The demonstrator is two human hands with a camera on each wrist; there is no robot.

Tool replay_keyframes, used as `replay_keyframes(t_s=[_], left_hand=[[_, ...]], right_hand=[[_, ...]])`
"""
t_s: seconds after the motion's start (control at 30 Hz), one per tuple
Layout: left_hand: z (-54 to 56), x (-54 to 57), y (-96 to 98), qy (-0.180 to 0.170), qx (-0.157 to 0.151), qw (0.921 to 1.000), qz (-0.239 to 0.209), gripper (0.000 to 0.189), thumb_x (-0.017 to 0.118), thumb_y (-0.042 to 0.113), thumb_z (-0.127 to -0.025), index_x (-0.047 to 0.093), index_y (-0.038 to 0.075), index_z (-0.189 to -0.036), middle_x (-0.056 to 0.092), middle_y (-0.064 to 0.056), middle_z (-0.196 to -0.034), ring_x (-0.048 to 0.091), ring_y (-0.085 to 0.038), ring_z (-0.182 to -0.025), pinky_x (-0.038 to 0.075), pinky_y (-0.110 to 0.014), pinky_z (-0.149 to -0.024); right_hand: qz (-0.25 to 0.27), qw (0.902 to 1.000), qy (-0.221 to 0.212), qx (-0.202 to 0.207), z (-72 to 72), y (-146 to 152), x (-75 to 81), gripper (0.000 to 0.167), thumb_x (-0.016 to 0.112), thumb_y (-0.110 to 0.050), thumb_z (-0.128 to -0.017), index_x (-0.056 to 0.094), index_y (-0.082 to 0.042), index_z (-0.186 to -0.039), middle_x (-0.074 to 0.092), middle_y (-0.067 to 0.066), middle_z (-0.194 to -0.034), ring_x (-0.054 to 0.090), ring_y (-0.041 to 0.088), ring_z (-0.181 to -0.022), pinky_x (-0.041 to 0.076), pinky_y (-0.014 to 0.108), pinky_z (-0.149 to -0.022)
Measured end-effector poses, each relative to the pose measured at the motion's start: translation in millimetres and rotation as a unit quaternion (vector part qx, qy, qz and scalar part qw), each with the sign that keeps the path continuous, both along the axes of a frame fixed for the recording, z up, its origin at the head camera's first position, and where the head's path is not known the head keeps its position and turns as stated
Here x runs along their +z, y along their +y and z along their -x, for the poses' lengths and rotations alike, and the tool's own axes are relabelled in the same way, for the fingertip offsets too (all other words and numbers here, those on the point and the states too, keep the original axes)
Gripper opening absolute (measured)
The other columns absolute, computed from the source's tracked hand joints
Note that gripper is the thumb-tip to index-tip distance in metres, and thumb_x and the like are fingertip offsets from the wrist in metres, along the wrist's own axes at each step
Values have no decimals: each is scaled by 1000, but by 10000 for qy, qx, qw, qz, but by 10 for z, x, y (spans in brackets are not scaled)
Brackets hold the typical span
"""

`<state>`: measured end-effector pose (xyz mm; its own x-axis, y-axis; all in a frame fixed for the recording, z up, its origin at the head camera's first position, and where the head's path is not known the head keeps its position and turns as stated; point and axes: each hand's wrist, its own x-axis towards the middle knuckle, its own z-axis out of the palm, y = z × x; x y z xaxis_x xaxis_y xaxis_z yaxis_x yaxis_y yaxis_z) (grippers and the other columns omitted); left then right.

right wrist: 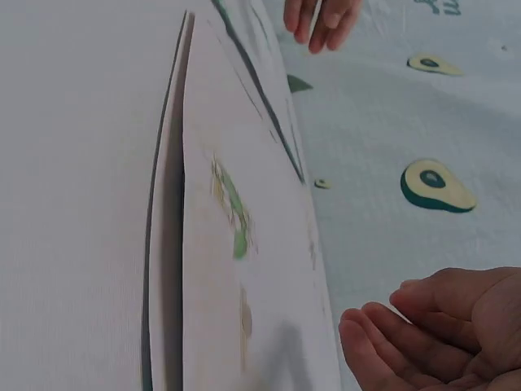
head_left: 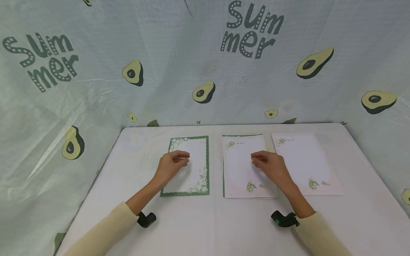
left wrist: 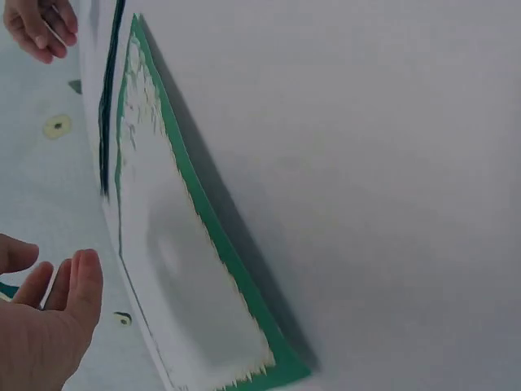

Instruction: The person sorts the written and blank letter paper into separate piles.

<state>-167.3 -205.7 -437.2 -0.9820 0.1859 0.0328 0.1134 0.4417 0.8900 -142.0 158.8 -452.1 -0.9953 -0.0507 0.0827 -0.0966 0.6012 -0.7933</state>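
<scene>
Over the green-bordered sheet of paper (head_left: 189,167) hovers my left hand (head_left: 173,164), its fingers loosely bent and nothing between them. White flowers decorate that sheet's border. My right hand (head_left: 270,166) is above the right side of a stack of pale pink sheets (head_left: 241,170), also holding nothing. A green edge peeks out from beneath this stack. In the left wrist view, a gap shows between the thumb and fingers of the left hand (left wrist: 49,318). The right wrist view shows the right hand (right wrist: 440,326) with relaxed fingers, apart from the paper.
Another pink sheet (head_left: 304,167) with flower prints lies right of the stack, partly behind my right forearm. All the paper lies on a white table (head_left: 211,227). A pale curtain (head_left: 173,46) printed with avocados hangs behind. Each wrist carries a black camera (head_left: 146,219).
</scene>
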Motion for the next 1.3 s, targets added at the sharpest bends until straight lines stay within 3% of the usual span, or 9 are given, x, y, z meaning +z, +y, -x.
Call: replay_keyframes(t_s=[0.27, 0.5, 0.63, 0.73, 0.9, 1.0, 1.1, 1.3], left_hand=[[-43, -121, 271, 108, -465, 9988, 134, 24, 66, 7, -98, 71, 1, -120, 74, -13, -117, 72, -24, -104, 61, -35, -86], [-29, -201, 480, -113, -965, 9953, 23, 24, 67, 10, -99, 70, 0, -121, 73, -13, -114, 72, -22, -99, 61, -32, -86], [6, -240, 609, -146, -1182, 9929, 81, 25, 67, 10, -99, 70, 0, -122, 74, -11, -114, 72, -20, -98, 60, -26, -82], [48, -255, 693, -247, -1220, 9922, 70, 26, 66, 10, -99, 69, -2, -122, 74, -12, -112, 72, -21, -97, 62, -26, -80], [149, -285, 790, -887, -1164, 9886, -361, 29, 64, 7, -101, 64, -7, -126, 73, -17, -110, 73, -26, -99, 63, -30, -84], [201, -302, 837, -1175, -1136, 9852, -523, 31, 64, 4, -100, 62, -9, -128, 73, -19, -109, 73, -27, -99, 63, -30, -85], [243, -311, 880, -1339, -1173, 9823, -582, 32, 64, 3, -100, 62, -11, -129, 74, -20, -108, 73, -27, -99, 63, -30, -85], [281, -295, 926, -1286, -1252, 9830, -380, 30, 64, 4, -100, 66, -8, -128, 75, -19, -107, 74, -26, -98, 63, -30, -85]], right_hand=[[-659, 9975, -26, -235, -72, 407, 49, 29, 62, -17, -103, 69, -2, -127, 73, 18, -116, 68, 37, -109, 59, 37, -78], [-710, 9961, -405, -340, -78, 527, -44, 31, 63, -18, -102, 68, 2, -125, 74, 20, -111, 73, 28, -94, 57, 22, -67], [-690, 9962, -400, -358, -61, 545, -73, 30, 63, -18, -102, 68, 3, -123, 75, 18, -107, 74, 26, -90, 56, 21, -66], [-677, 9961, -428, -360, -37, 551, -85, 31, 63, -18, -102, 68, 3, -123, 75, 18, -108, 74, 26, -92, 59, 26, -70], [-391, 9960, -745, -303, 6, 545, -112, 33, 63, -17, -102, 65, 7, -125, 74, 21, -109, 76, 23, -89, 63, 34, -80], [-270, 9951, -918, -250, 23, 538, -129, 34, 63, -15, -102, 64, 9, -126, 74, 22, -108, 76, 21, -86, 64, 33, -80], [-260, 9945, -985, -241, 35, 532, -139, 33, 63, -14, -102, 64, 9, -126, 73, 23, -108, 76, 21, -84, 64, 29, -76], [-198, 9949, -968, -203, 39, 511, -138, 31, 63, -12, -102, 65, 8, -125, 72, 24, -110, 75, 24, -88, 63, 27, -73]])
